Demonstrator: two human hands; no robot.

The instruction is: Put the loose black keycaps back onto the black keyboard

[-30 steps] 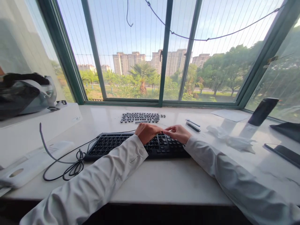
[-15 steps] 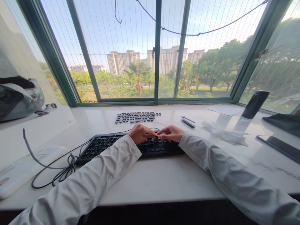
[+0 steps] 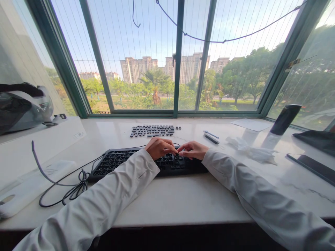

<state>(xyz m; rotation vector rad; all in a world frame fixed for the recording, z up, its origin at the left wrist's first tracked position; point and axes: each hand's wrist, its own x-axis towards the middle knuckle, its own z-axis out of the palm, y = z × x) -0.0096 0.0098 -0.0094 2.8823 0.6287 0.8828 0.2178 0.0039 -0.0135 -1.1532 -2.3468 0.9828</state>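
A black keyboard [image 3: 123, 162] lies on the white windowsill counter [image 3: 178, 198]. My left hand [image 3: 159, 147] rests on its upper middle keys with the fingers curled under. My right hand [image 3: 194, 150] sits just to the right, thumb and fingers pinched together, and its tips meet the left hand's over one key. Whether anything small is held between the fingertips is hidden. Rows of loose black keycaps [image 3: 152, 130] are laid out behind the keyboard. Both arms wear white sleeves.
The keyboard's cable [image 3: 74, 188] coils at the left beside a white device [image 3: 26, 188], a white box [image 3: 39, 139] and a grey helmet [image 3: 24, 106]. To the right are two pens [image 3: 210, 136], crumpled tissue [image 3: 252, 149], a dark bottle [image 3: 285, 120] and a phone [image 3: 311, 165].
The view shifted slightly with my head. Both hands stay on the same spot of the keyboard, fingertips working together with only small movements.
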